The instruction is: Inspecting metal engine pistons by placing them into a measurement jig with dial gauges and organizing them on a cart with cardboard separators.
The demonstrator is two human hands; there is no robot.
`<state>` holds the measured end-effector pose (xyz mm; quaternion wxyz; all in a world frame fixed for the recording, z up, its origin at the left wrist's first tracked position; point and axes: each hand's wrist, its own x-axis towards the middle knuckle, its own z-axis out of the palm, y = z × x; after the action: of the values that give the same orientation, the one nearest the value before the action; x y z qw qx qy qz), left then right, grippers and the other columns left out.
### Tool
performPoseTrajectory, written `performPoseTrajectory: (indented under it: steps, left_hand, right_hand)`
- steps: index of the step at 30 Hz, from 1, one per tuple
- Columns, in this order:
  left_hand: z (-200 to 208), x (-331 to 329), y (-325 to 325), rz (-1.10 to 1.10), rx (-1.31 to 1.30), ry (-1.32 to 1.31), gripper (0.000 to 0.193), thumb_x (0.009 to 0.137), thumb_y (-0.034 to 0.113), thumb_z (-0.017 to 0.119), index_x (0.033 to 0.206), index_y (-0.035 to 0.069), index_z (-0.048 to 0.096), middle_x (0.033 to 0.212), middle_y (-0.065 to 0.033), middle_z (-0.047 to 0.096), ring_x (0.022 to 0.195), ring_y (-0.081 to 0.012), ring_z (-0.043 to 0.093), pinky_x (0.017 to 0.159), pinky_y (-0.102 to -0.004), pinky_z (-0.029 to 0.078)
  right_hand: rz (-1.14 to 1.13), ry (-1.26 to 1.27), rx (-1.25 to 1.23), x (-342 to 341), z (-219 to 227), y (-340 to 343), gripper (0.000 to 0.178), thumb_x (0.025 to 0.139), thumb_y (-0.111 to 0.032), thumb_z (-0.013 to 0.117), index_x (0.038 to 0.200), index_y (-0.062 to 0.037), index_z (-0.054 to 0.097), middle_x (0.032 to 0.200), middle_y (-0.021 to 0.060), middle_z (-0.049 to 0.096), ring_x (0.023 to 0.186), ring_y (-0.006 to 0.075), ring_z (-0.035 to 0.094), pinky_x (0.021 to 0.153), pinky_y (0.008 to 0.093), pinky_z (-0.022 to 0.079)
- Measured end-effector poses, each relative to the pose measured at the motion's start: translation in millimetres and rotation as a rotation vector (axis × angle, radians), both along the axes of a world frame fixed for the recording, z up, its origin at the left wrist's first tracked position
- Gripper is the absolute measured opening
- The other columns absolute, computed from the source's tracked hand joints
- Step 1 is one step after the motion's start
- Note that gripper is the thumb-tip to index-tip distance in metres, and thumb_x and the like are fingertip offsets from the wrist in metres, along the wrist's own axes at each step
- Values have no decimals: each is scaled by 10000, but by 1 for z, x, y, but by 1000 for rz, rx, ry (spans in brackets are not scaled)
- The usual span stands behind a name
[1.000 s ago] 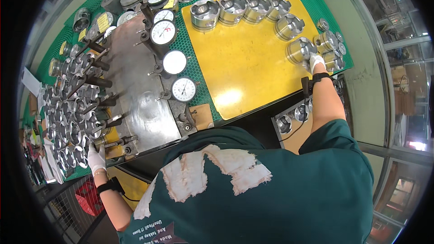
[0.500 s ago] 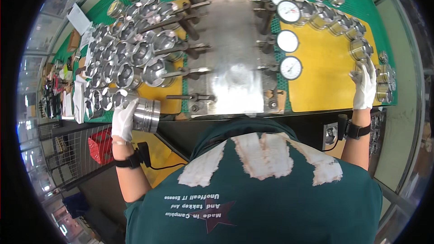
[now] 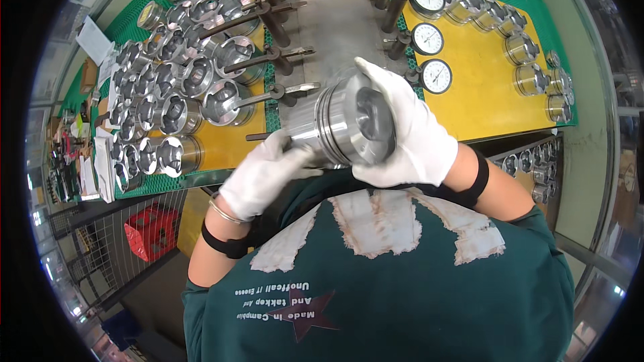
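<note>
Over the near end of the steel plate [image 3: 339, 20], both of my white-gloved hands hold a shiny metal piston [image 3: 339, 124]. It lies tilted on its side, the grooved end with a dark hollow facing right. My left hand [image 3: 265, 171] is closed around the piston's left end from below; some fingertips are hidden behind it. My right hand [image 3: 419, 137] wraps the grooved end from the right, thumb and fingers on opposite sides of the rim. Just beyond my right hand stand dial gauges [image 3: 427, 39] with round white faces.
Many pistons [image 3: 180, 115] crowd the yellow board and green mat on the left. Dark metal posts with clamp arms [image 3: 274, 23] line the plate. More pistons [image 3: 532, 79] stand along the right side of a yellow board [image 3: 469, 104]. A red crate [image 3: 151, 231] sits below, left.
My left hand has brought the piston from the table's left front edge to the middle. My right hand has left a piston on the right and come across to grip this one.
</note>
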<state>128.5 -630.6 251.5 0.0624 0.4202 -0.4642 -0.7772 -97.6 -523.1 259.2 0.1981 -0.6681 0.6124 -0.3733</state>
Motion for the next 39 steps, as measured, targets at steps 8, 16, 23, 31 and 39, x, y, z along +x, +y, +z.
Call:
performPoseTrajectory:
  steps: [8,16,23,31,39]
  left_hand:
    - [-12,-47,1,-350,-1503,-71,879,601,138,847,1374,69,434,1406,-272,431,1114,-453,551,935,-461,490]
    - [-33,-70,-5,-197,-1738,-36,707,578,191,874,1184,60,534,1374,-284,453,1147,-460,527,940,-477,477]
    - [-41,-85,-17,-152,-1621,52,763,585,158,885,1231,39,496,1414,-311,399,1149,-458,554,939,-448,501]
    - [-39,-87,-17,-135,-1608,35,706,562,84,882,1170,40,527,1416,-282,414,1149,-420,576,916,-407,529]
    - [-39,-90,-16,-128,-1648,41,725,550,73,877,1180,49,521,1417,-286,410,1130,-413,591,893,-402,541]
  right_hand:
    - [-26,204,47,-3,-6,-23,919,669,-323,811,1434,-51,379,1225,243,522,1028,426,597,862,419,527]
    - [-159,-199,571,-31,-46,22,889,805,-234,740,1504,2,245,1022,171,692,891,360,687,818,379,542]
    - [-200,-939,727,-25,-65,25,948,837,-282,724,1536,8,152,1131,194,654,910,218,688,825,305,540]
    - [-177,-635,679,-29,-65,23,939,846,-328,699,1534,11,157,1163,207,659,1039,257,656,918,320,501]
    - [-167,-654,638,-30,-77,23,920,853,-309,693,1538,-5,159,1153,196,665,1021,263,661,899,319,507]
